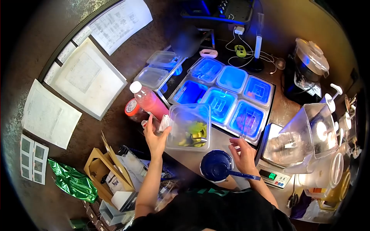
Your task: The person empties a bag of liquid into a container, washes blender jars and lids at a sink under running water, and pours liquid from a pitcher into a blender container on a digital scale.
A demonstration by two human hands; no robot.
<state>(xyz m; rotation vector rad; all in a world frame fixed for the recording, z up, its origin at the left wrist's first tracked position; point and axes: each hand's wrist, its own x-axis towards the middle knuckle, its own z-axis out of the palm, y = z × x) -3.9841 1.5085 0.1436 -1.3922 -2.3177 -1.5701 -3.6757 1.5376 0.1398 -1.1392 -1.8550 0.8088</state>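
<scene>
My left hand (155, 139) is at the left side of a clear square container (189, 127) holding green and yellow pieces; its thumb and fingers are apart, close to a small white packet or label (164, 123). Just behind stands a pink bottle (151, 103) with a white cap, beside a red-lidded jar (133, 108). My right hand (243, 154) hovers with curled, spread fingers right of a dark blue bowl (216, 164). A blue handle (244, 175) lies across the bowl's right side, below that hand. The fingers do not close on anything visible.
Blue-lit tubs (231, 79) fill a tray behind the hands. A digital scale (274, 178) and a large clear pitcher (308, 133) stand right. An open cardboard box (101, 163) is at lower left. Cables (266, 57) lie at the back.
</scene>
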